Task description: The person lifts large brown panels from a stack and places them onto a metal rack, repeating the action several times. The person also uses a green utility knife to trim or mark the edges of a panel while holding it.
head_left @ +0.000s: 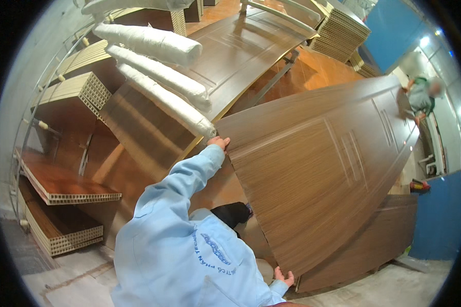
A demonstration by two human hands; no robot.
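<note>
Your left hand [219,143] is closed on one near corner of a large brown door [312,174], just beside the end of a white padded bar [164,97]. Your right hand [284,278] is at the other near corner, touching the edge with its fingers partly spread; you cannot tell from this view whether they grip. The door lies between your two hands and stretches away to your right, where a co-worker [421,100] is at the far end. Below its right side is another brown panel [361,243], near a blue board [440,217]. Beyond the padded bar lies a second door [246,43], and to your left are hollow-ended boards [71,192].
</note>
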